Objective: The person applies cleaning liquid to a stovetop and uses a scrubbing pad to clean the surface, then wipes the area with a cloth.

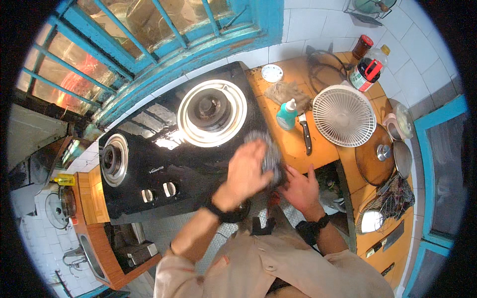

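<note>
My left hand (248, 171) presses a dark grey, rumpled cloth (272, 158) onto the right edge of a black two-burner gas stove (208, 164). Its fingers look blurred and lie flat over the cloth. Close to the right of it, my right hand (301, 188) has its fingers spread at the counter's front edge, by the cloth's lower end; whether it touches the cloth is unclear. A green squeeze bottle (287, 115) with a white nozzle and a black-handled knife (306, 138) are on the orange-tiled counter (294, 156), beyond my hands. A brown rag (287, 93) lies behind the bottle.
A white slotted basket (343, 115), a glass lid (372, 154) and a wire strainer (389, 201) crowd the counter's right side. Jars and bottles stand at the back corner. Raised burner rings (212, 113) and two knobs (169, 189) project from the stove.
</note>
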Demonstrator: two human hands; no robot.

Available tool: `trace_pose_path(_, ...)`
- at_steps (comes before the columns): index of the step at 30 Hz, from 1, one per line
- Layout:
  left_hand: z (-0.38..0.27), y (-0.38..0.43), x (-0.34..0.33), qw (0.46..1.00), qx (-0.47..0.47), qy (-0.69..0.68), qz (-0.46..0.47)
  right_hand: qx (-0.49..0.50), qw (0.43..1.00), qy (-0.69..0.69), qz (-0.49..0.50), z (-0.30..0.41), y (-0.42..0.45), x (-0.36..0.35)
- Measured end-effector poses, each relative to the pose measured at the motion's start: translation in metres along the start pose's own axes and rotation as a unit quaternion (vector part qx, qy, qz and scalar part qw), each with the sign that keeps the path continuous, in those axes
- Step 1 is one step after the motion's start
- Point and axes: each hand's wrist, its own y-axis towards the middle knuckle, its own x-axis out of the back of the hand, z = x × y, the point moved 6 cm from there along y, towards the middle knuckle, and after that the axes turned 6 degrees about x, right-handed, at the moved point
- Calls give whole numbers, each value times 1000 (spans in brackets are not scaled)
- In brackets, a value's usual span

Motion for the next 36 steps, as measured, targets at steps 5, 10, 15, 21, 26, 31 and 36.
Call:
trace_pose_path(5, 4, 20, -1, 998, 0, -17, -54, -24, 991, 129, -10, 8, -13, -10)
trace_pose_path(10, 20, 36, -2, 996, 17, 18, -81, -39, 996, 86, -5, -1, -16, -31)
trace_pose_path(15, -15, -12, -4, 993, -52, 13, -102, -21, 992, 112, -53, -4, -34, -7)
trace_pose_path(21, 13, 62, 10, 994, 17, 32, -99, -26, 993, 91, -66, -1, -43, -2)
trace_pose_path(26, -22, 36, -8, 998, 25, 34, -49, 20, 996, 29, -84, 25, -57, 12)
trace_pose_path(31, -41, 50, -21, 999, 6, 28, -41, 37, 992, 46, -112, 46, -74, 51)
trace_pose_path(36, -37, 146, -12, 997, 54, 38, -36, 85, 992, 63, -70, 66, -73, 71)
